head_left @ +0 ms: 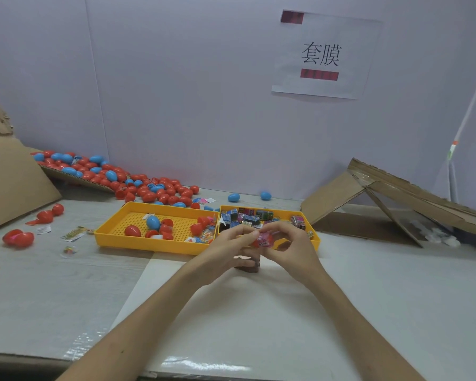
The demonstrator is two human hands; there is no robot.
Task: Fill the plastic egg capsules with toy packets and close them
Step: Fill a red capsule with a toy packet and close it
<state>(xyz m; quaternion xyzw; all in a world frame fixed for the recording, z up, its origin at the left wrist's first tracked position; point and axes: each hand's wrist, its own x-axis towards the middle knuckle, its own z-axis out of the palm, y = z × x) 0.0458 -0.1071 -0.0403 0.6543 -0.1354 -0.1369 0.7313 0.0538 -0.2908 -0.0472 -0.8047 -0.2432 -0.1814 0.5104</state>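
My left hand (232,250) and my right hand (291,247) meet above the table's middle, both gripping a red egg capsule (263,240) with a pink toy packet showing at its opening. Just behind them sit two yellow trays. The left tray (113,229) holds a few red and blue egg capsules and loose halves. The right tray (315,237) holds several small toy packets (247,217). Whether the capsule's halves are fully joined is hidden by my fingers.
A big pile of red and blue egg capsules (115,177) lies at the back left on cardboard. Loose red eggs (18,238) and packets lie at the left. Two blue eggs (233,197) rest by the wall. Folded cardboard (382,199) stands at the right.
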